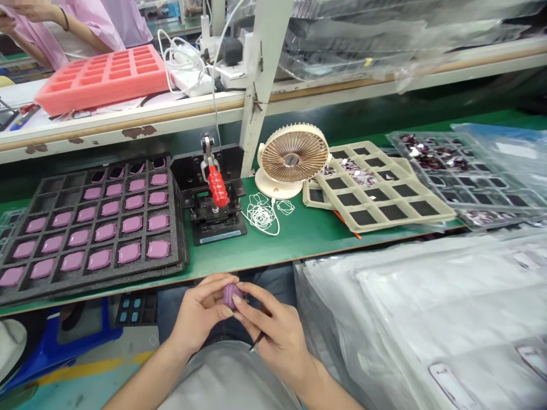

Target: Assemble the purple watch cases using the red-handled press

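Purple case (232, 296) is located between the fingertips of both hands, on the operator's side of the work surface, above the lap.

Components, listed in descending order of size:

Green bench (299, 239): extends across the view; its near edge lies just beyond the fingertips.

Plastic bags (410, 290): large, flat and translucent; piled at the right, well apart from the held part.

White shelf (192, 122): raised above the rear of the bench.

Dark foam tray (52, 185): on the bench at the left. Its compartments carry rows of purple pieces (129, 252), with dark-faced units (137, 167) along the far row.

Salmon foam tray (102, 102): on the shelf, upper left.

Beige tray (401, 223): on the bench, right of center, partly overlapping another tray of similar color.

Fan (293, 159): upright on its round base, left of the beige tray.

Clamp fixture (213, 208): black, fitted with a red handle; positioned between the dark foam tray and the fan.

Left hand (200, 310): pinches the case between thumb and fingers, at the case's left side.

Right hand (273, 327): thumb and fingers grip the case from the right. The lower fingers retain a slim dark item (257, 340); too little of it shows for identification.

White cable (260, 213): loosely tangled, just in front of the fan base.
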The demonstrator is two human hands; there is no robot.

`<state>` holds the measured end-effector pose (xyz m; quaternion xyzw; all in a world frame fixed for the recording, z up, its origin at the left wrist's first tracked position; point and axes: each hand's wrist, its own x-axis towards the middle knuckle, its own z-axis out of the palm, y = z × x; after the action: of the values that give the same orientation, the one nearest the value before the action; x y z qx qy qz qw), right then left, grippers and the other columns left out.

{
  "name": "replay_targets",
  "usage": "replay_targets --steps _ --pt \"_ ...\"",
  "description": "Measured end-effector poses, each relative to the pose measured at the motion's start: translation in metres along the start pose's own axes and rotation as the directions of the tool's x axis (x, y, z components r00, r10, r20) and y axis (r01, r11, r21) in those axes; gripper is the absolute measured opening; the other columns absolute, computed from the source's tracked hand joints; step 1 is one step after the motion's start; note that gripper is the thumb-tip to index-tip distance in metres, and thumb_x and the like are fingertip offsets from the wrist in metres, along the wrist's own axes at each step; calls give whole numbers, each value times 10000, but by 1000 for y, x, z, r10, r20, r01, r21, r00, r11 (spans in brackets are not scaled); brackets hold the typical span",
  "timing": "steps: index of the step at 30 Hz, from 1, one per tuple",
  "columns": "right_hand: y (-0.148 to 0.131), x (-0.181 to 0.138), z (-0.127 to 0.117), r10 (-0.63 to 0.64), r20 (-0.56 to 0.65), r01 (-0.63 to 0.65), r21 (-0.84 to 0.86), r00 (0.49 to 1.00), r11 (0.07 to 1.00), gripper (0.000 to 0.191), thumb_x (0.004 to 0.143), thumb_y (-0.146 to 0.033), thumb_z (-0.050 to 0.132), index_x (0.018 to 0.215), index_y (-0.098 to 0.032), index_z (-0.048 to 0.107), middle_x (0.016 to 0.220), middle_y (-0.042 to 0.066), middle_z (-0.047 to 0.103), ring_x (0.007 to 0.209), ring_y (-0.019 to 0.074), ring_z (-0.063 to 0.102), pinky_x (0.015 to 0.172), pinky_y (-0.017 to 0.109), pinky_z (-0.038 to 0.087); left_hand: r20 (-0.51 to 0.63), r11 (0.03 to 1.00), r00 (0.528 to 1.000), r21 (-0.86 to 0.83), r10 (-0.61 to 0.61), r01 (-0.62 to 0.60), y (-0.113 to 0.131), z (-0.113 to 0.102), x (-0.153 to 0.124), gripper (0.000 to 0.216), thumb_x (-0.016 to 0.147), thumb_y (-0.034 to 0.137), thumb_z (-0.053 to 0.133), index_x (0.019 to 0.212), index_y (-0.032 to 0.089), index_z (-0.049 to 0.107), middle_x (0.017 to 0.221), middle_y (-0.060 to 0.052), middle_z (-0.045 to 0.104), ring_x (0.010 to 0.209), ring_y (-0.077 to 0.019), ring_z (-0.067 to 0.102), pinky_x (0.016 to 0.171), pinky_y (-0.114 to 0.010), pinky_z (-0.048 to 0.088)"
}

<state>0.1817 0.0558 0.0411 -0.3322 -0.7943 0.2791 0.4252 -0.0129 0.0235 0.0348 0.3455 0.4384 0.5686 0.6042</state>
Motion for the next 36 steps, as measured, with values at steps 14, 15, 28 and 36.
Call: replay_targets --steps 14,15,28,36 --pt "9 14 6 194 201 -195 -12 960 981 138 1041 -350 636 1025 -220 681 849 28 689 727 159 657 631 276 479 -262 995 964 -97 -46 21 -17 6 -3 286 853 379 871 1095 228 848 1033 -85 836 942 -210 758 914 -306 572" --pt "9 15 3 156 245 -158 -12 957 987 160 1062 -331 591 985 -215 671 813 18 667 693 146 622 616 276 435 -241 996 969 -82 -47 28 -15 3 -2 288 846 372 878 1099 237 849 1044 -81 837 955 -209 760 925 -307 574" --pt "13 14 -1 -42 276 36 26 960 999 114 1059 -264 558 1076 -185 638 868 25 649 714 148 583 627 288 344 103 852 948 418 301 -315 18 -1 2 144 961 206 747 1041 278 843 927 -38 798 906 -203 720 868 -329 570" --pt "13 27 2 378 361 -510 415 853 754 397 1050 -469 565 764 -200 504 656 -51 406 578 103 339 561 259 257 6 891 979 412 205 -190 -3 -3 5 400 958 334 764 1354 298 723 1208 -88 784 1043 -240 763 889 -350 633"
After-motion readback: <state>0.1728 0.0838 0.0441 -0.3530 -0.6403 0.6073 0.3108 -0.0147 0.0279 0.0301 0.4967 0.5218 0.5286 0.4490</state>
